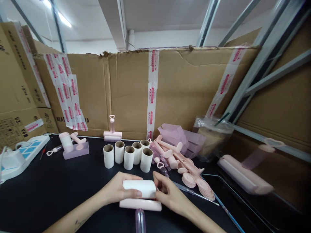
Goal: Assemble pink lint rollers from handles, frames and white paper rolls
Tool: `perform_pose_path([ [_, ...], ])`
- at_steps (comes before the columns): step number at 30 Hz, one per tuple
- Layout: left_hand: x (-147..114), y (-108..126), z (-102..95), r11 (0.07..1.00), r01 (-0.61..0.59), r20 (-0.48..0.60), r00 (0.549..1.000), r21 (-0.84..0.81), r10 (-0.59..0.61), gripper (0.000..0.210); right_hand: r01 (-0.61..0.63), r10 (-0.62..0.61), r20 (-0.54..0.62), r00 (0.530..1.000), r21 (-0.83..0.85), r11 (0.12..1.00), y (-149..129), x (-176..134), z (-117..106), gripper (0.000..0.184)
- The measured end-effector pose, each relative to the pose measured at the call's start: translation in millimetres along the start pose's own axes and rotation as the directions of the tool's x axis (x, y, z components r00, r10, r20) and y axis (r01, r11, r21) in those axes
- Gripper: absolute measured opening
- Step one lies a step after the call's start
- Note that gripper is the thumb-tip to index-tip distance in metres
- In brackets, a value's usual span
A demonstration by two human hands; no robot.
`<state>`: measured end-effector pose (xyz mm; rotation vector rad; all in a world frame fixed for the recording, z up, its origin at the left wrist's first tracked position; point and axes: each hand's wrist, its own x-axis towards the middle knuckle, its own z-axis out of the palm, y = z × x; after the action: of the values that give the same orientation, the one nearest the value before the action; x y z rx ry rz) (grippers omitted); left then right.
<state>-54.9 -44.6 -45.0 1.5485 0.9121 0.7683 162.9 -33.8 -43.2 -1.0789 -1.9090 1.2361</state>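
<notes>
A white lint roll (pixel 142 186) lies crosswise in front of me, just above the pale pink frame (pixel 141 204) of a lint roller. From that frame a clear purple handle (pixel 140 221) points down toward me. My left hand (pixel 120 191) is wrapped round the roll's left part, thumb along the near side. At the roll's right end, my right hand (pixel 171 195) is closed, thumb and curled fingers gripping the end. What sits between those fingertips is partly hidden. Behind the hands, several upright white lint rolls (pixel 129 158) stand in a cluster.
Right of the rolls lie a heap of pink plastic parts (pixel 179 158), purple covers (pixel 179 137) and a screwdriver (pixel 194 191). Assembled lint rollers stand at the back (pixel 112 134) and far right (pixel 245 174). A power strip (pixel 29 155) is at left; cardboard walls (pixel 128 87) enclose the table.
</notes>
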Motion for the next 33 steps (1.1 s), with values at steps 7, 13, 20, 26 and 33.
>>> perform_pose_path([
  [7,-0.3,-0.3,6.8,0.994,-0.075,-0.100,0.992,0.074,0.082,0.053,-0.099,0.098,0.011,0.995,0.132,0.986,-2.3,-0.4,3.7,0.019],
  [13,-0.5,-4.7,8.6,0.995,-0.049,-0.121,0.991,0.090,0.060,0.056,-0.104,0.105,-0.033,0.994,0.026,0.994,-6.4,2.3,0.1,0.020],
  [20,0.0,-3.4,12.1,0.994,-0.039,-0.158,0.986,0.107,0.056,0.055,-0.092,0.087,-0.066,0.994,-0.076,0.993,-7.8,0.9,-2.6,0.020],
  [26,-1.4,0.4,14.5,0.992,-0.051,-0.209,0.975,0.115,0.075,0.054,-0.053,0.042,-0.091,0.995,-0.127,0.990,-7.4,-0.6,-0.7,0.016],
  [33,5.0,-2.3,6.3,0.985,-0.106,-0.360,0.921,0.135,0.148,0.058,-0.115,0.112,-0.111,0.988,-0.024,0.993,4.3,2.5,6.0,0.011],
])
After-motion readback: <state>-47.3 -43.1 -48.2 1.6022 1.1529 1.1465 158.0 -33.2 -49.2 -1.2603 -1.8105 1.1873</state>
